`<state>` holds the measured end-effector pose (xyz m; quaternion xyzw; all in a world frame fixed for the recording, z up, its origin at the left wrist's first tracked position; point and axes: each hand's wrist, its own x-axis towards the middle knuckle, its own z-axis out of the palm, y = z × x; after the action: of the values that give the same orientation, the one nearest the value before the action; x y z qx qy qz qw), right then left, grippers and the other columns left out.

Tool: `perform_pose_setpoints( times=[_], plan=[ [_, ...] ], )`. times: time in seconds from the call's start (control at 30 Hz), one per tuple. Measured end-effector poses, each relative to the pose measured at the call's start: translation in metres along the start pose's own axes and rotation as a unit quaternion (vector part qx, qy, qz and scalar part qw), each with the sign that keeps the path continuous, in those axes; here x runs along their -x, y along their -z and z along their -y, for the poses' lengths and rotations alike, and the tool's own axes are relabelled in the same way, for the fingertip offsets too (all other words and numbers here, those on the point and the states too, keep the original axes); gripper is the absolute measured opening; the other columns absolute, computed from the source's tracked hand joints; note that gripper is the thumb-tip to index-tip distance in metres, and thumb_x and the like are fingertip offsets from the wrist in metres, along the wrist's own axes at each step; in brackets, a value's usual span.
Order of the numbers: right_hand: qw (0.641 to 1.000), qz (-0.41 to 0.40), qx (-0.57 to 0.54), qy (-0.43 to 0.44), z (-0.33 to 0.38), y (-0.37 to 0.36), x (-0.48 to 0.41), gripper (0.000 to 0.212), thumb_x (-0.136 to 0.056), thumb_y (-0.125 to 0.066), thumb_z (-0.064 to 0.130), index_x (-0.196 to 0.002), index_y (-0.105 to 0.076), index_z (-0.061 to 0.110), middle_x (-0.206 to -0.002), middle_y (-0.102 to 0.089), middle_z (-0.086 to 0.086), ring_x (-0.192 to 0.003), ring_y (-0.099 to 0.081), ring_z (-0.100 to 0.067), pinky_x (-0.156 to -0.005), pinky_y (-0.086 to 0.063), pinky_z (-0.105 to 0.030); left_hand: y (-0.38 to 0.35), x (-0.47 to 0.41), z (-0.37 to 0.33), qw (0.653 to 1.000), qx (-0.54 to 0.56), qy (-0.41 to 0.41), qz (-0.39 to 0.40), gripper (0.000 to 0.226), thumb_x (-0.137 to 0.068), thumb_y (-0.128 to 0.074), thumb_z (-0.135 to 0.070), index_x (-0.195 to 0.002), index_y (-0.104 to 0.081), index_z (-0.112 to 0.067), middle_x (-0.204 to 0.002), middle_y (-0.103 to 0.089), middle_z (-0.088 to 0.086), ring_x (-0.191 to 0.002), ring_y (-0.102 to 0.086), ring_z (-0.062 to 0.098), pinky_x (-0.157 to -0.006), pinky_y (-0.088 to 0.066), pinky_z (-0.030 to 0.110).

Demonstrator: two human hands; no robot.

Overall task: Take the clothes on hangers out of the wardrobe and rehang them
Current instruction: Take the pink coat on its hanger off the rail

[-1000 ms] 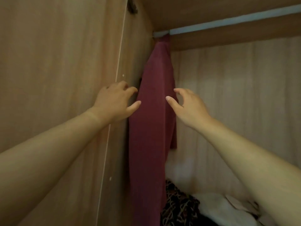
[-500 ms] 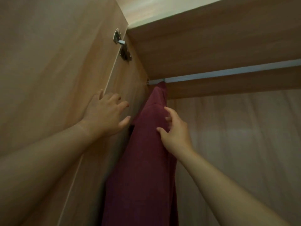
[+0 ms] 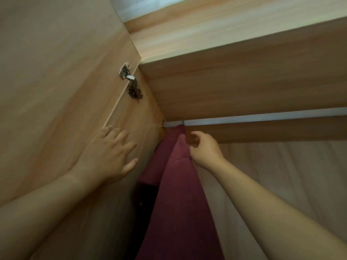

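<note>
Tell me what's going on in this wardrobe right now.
A person is reaching into an open wardrobe for a maroon garment that hangs at the far left end of the metal rail. The right hand is up at the top of the garment, just below the rail, fingers curled at the fabric near where the hanger would be; the hanger itself is hidden. The left hand is spread open against the wooden side panel. The garment is not yet off the rail.

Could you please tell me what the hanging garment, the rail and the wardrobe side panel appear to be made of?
Garment: maroon woven cloth, matte, softly creased. Rail: probably metal, pale with a dull sheen. Side panel: wood-grain board, likely laminate, smooth and satin.
</note>
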<state>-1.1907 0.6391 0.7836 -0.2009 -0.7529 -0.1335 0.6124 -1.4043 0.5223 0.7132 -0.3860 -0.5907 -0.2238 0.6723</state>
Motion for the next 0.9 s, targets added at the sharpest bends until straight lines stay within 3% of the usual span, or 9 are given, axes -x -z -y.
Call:
perform_pose_setpoints(
  times=[0.1, 0.17, 0.3, 0.43, 0.57, 0.73, 0.9],
  plan=[
    [0.995, 0.003, -0.098, 0.006, -0.016, -0.004, 0.002, 0.035, -0.088, -0.051, 0.014, -0.121, -0.059, 0.025, -0.114, -0.060, -0.005, -0.102, -0.057, -0.016, -0.091, -0.043, -0.024, 0.001, 0.001, 0.001, 1.000, 0.021, 0.003, -0.008, 0.058, -0.079, -0.034, -0.055, -0.096, -0.072, -0.015, -0.102, -0.066, 0.020, -0.096, -0.063, 0.035, -0.093, -0.038, 0.045],
    [0.985, 0.006, -0.167, -0.028, -0.008, -0.005, -0.003, 0.027, -0.090, -0.052, 0.030, -0.114, -0.064, 0.026, -0.101, -0.062, 0.002, -0.091, -0.058, -0.014, -0.084, -0.048, -0.029, 0.003, 0.001, 0.000, 1.000, 0.026, 0.000, -0.014, 0.058, -0.080, -0.034, -0.055, -0.099, -0.072, -0.015, -0.104, -0.067, 0.019, -0.097, -0.063, 0.035, -0.093, -0.042, 0.046],
    [0.972, 0.027, -0.228, -0.055, 0.017, -0.015, -0.013, 0.036, -0.074, -0.060, 0.060, -0.083, -0.070, 0.026, -0.079, -0.064, 0.009, -0.077, -0.058, -0.012, -0.078, -0.051, -0.033, 0.001, 0.002, 0.002, 1.000, 0.018, -0.010, -0.007, 0.059, -0.082, -0.032, -0.057, -0.104, -0.071, -0.019, -0.107, -0.067, 0.016, -0.101, -0.063, 0.034, -0.093, -0.044, 0.047],
    [0.967, 0.031, -0.239, -0.081, 0.014, -0.020, -0.007, 0.027, -0.067, -0.076, 0.041, -0.088, -0.072, 0.024, -0.087, -0.067, 0.006, -0.083, -0.064, -0.012, -0.080, -0.056, -0.036, -0.002, 0.000, 0.003, 0.999, 0.021, -0.009, -0.027, 0.058, -0.082, -0.031, -0.058, -0.104, -0.070, -0.020, -0.107, -0.067, 0.015, -0.100, -0.063, 0.032, -0.091, -0.045, 0.046],
    [0.947, 0.055, -0.304, -0.094, -0.006, -0.007, 0.005, 0.027, -0.078, -0.074, 0.023, -0.103, -0.067, 0.015, -0.107, -0.066, -0.007, -0.084, -0.063, -0.012, -0.064, -0.053, -0.027, -0.003, 0.000, 0.004, 0.999, 0.030, -0.013, -0.032, 0.059, -0.082, -0.031, -0.057, -0.103, -0.070, -0.019, -0.106, -0.067, 0.015, -0.097, -0.065, 0.032, -0.089, -0.045, 0.045],
    [0.966, 0.105, -0.219, -0.089, -0.016, 0.016, -0.004, 0.053, -0.080, -0.071, 0.012, -0.128, -0.050, 0.004, -0.115, -0.060, -0.008, -0.100, -0.061, -0.019, -0.080, -0.054, -0.031, -0.005, -0.002, 0.002, 0.999, 0.022, -0.009, -0.032, 0.059, -0.082, -0.031, -0.057, -0.104, -0.070, -0.020, -0.105, -0.067, 0.015, -0.095, -0.065, 0.032, -0.087, -0.043, 0.045],
    [0.994, 0.060, -0.047, -0.075, -0.007, 0.000, -0.022, 0.056, -0.076, -0.076, 0.026, -0.125, -0.055, 0.008, -0.113, -0.064, -0.004, -0.106, -0.059, -0.017, -0.095, -0.047, -0.030, -0.005, -0.002, 0.003, 0.999, 0.035, -0.010, -0.014, 0.060, -0.081, -0.030, -0.058, -0.104, -0.070, -0.020, -0.105, -0.067, 0.015, -0.096, -0.064, 0.033, -0.086, -0.043, 0.046]
  ],
)
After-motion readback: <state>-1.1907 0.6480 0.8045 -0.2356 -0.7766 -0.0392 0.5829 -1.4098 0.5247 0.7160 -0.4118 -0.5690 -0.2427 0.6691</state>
